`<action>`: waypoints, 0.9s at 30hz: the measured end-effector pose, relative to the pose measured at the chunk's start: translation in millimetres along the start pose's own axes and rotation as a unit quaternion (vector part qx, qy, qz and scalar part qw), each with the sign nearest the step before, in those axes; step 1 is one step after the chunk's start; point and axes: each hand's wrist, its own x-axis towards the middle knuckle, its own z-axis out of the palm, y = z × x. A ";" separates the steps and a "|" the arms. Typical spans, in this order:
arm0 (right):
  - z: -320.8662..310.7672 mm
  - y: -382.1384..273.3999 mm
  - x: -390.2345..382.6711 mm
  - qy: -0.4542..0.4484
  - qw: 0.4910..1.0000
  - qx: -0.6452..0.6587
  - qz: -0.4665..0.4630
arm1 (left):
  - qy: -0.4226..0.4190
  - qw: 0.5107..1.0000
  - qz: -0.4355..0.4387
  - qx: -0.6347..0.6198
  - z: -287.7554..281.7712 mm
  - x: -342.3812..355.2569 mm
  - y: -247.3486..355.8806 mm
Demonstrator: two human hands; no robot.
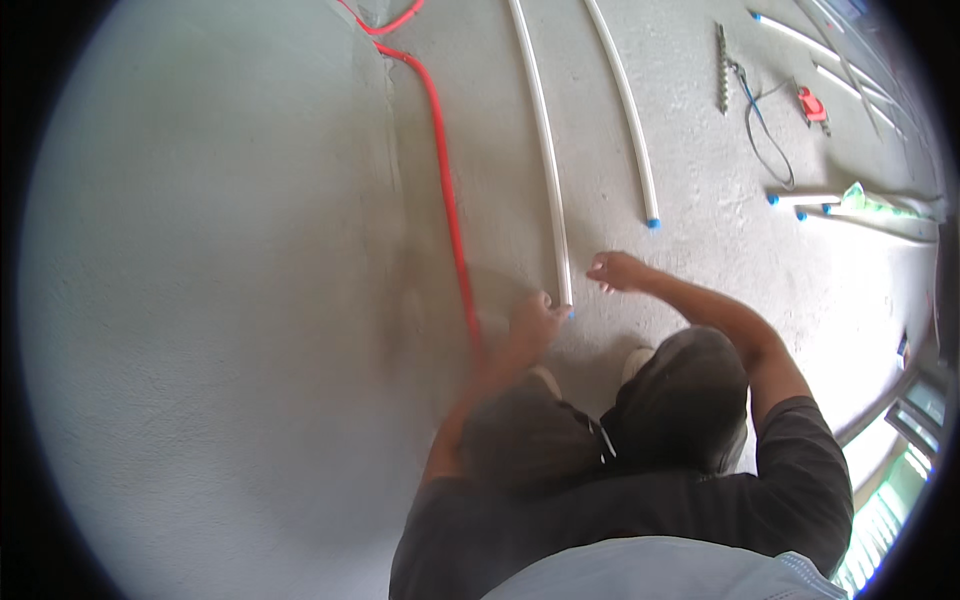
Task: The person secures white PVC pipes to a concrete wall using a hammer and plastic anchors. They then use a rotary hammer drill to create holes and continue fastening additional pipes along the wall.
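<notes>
A long white pipe (545,150) lies on the concrete floor, its near end in front of my knees. My left hand (536,324) is closed at that end, fingertips touching it beside a small blue cap (571,313). To the right of the pipe, my right hand (617,272) hovers apart from it, fingers loosely bent and spaced, with nothing visible in them. Farther right lies a second white pipe (630,110) with a blue end cap (653,223). Left of my left hand, a red flexible conduit (447,180) runs down toward my forearm.
A grey plastered wall (200,250) rises on the left. On the floor at the right are a spiral drill bit (722,70), a dark cable loop (762,125) and a red tool (812,104). More capped white pipes (805,200) lie there, with a green-white wrapper (868,202).
</notes>
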 end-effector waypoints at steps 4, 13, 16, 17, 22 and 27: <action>32.1 -25.5 16.2 0.037 0.993 -0.106 -0.030 | -0.039 0.991 -0.025 0.126 1.7 -1.2 21.1; 58.5 -41.9 20.9 0.172 0.955 -0.239 -0.028 | 0.009 0.992 0.015 0.123 19.6 -8.7 24.9; 61.1 -44.6 22.1 0.194 0.953 -0.233 -0.023 | 0.053 0.985 0.054 0.154 29.4 -5.6 14.2; 64.6 -39.5 19.5 0.210 0.950 -0.231 -0.028 | 0.058 0.983 0.071 0.160 32.6 -8.2 12.2; 59.4 -28.1 18.7 0.234 0.947 -0.215 -0.037 | 0.062 0.982 0.078 0.158 33.6 -6.0 27.4; 59.4 -30.2 17.6 0.228 0.954 -0.193 -0.031 | 0.063 0.984 0.084 0.141 35.8 -5.1 24.8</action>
